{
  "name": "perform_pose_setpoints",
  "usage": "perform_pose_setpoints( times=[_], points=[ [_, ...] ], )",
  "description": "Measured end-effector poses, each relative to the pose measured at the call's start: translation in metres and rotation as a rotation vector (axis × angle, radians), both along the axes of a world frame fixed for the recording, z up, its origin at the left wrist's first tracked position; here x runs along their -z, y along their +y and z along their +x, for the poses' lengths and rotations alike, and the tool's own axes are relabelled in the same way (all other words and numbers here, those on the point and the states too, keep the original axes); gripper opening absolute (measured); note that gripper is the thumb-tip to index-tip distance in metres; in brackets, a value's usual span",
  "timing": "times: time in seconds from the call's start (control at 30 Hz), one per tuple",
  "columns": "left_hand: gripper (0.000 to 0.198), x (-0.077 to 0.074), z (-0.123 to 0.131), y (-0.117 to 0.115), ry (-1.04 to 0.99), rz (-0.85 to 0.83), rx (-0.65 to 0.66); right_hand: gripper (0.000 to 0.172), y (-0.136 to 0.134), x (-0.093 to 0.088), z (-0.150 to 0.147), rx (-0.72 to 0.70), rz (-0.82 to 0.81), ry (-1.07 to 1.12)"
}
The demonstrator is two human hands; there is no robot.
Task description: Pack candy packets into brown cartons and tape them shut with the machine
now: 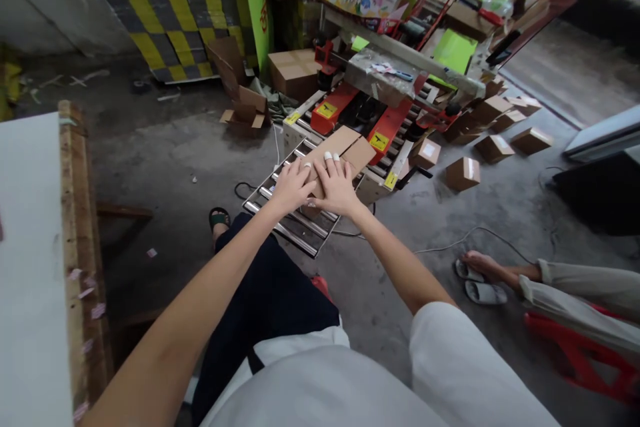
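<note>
A brown cardboard box lies on the roller conveyor, just in front of a carton-sealing machine with red side guides. My left hand rests on the near left part of the box top, fingers stretched forward. Beside it, my right hand presses flat on the box flaps with its fingers spread. White coverings show on some of its fingertips. A dark seam runs between the flaps beyond my right hand. The underside of the box is mostly hidden.
Several small closed cartons lie on the floor to the right. An open carton stands at the left of the machine. A seated person's legs are at the right. A white-topped table borders the left, and a cable crosses the floor.
</note>
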State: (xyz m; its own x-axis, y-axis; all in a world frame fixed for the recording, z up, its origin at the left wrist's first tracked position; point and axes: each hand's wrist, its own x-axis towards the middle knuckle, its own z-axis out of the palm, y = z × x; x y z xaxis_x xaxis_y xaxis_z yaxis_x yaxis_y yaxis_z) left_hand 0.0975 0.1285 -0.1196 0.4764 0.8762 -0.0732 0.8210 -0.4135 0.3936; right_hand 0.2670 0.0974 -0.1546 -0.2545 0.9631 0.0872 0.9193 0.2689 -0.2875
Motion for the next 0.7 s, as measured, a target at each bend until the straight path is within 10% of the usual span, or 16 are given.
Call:
perform_pose_setpoints(
  times=[0.4, 0.7],
  points=[
    [0.059, 0.008, 0.006, -0.066, -0.041, 0.071, -0.046, 0.098, -0.007, 0.003, 0.027, -0.275, 0.037, -0.028],
    [0.057, 0.005, 0.049, 0.007, -0.304, -0.099, 0.011, 0.083, 0.105, -0.007, 0.089, 0.011, -0.051, -0.012]
  ],
)
